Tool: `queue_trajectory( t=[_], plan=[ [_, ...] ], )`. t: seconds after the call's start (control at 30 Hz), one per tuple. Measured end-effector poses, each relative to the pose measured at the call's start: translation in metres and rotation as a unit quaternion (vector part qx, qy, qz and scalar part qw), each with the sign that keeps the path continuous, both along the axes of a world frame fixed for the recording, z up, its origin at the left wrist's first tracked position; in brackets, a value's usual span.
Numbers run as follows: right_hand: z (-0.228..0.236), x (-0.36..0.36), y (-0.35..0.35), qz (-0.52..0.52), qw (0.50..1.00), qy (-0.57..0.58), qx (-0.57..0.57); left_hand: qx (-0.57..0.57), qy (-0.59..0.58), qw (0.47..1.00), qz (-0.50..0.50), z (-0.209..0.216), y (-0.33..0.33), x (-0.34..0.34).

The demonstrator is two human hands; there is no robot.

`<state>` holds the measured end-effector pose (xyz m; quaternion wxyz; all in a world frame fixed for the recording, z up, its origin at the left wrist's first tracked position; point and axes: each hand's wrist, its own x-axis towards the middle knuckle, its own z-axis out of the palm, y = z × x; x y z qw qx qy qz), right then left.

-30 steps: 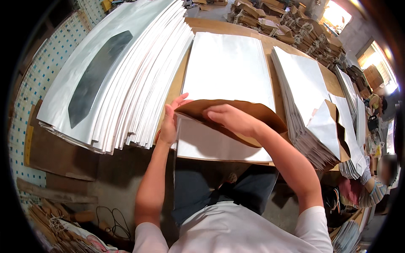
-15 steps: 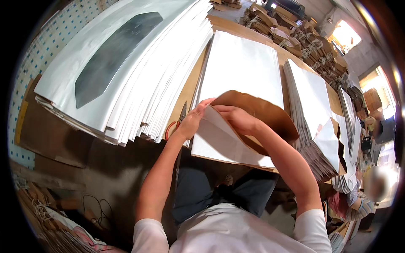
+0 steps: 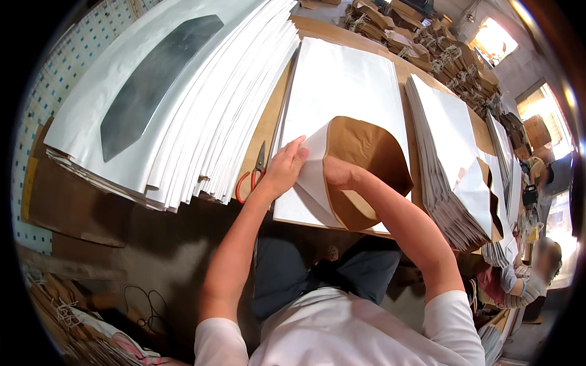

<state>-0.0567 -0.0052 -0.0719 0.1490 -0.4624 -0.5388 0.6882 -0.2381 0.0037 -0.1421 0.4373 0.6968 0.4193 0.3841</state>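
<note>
Head view | left hand [image 3: 284,167] touches paper sack [image 3: 370,145], seemingly bracing it around inserted right hand [image 3: 342,175] | fingers' grip: I can't tell

Near the frame's centre, the fingers of the right hand [image 3: 340,175] are hidden inside the brown-lined white bag [image 3: 369,143]. The top edge cuts off the white paper stack [image 3: 229,110] at upper left. At lower right, a co-worker's head [image 3: 547,256] is blurred.
</note>
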Motion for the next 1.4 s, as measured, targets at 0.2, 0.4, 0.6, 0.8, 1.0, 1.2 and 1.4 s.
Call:
queue_trajectory(
  t=[0.2, 0.4, 0.6, 0.8, 1.0, 1.2, 1.4],
  plan=[
    [-0.022, 0.002, 0.006, -0.025, 0.989, 0.124, -0.071, 0.043, 0.031, 0.998, 0.025, 0.003, -0.002, 0.007],
    [-0.008, 0.024, 0.003, -0.125, 0.992, -0.027, 0.02, 0.081, 0.091, 0.992, 0.032, 0.016, 0.004, 0.017],
    [0.06, 0.135, -0.109, -0.439, 0.793, 0.008, 0.421, 0.198, 0.158, 0.966, 0.053, 0.017, -0.005, 0.019],
    [-0.033, 0.167, -0.074, -0.294, 0.839, -0.271, 0.37, 0.231, 0.208, 0.95, 0.005, 0.024, 0.005, 0.042],
    [-0.06, 0.153, -0.068, -0.199, 0.725, -0.483, 0.449, 0.212, 0.397, 0.893, -0.006, 0.012, 0.003, 0.059],
    [-0.068, 0.149, -0.07, -0.157, 0.712, -0.51, 0.457, 0.205, 0.441, 0.874, -0.009, 0.007, 0.002, 0.061],
    [-0.071, 0.148, -0.068, -0.167, 0.717, -0.511, 0.444, 0.214, 0.445, 0.869, -0.001, 0.005, 0.002, 0.064]
  ],
)
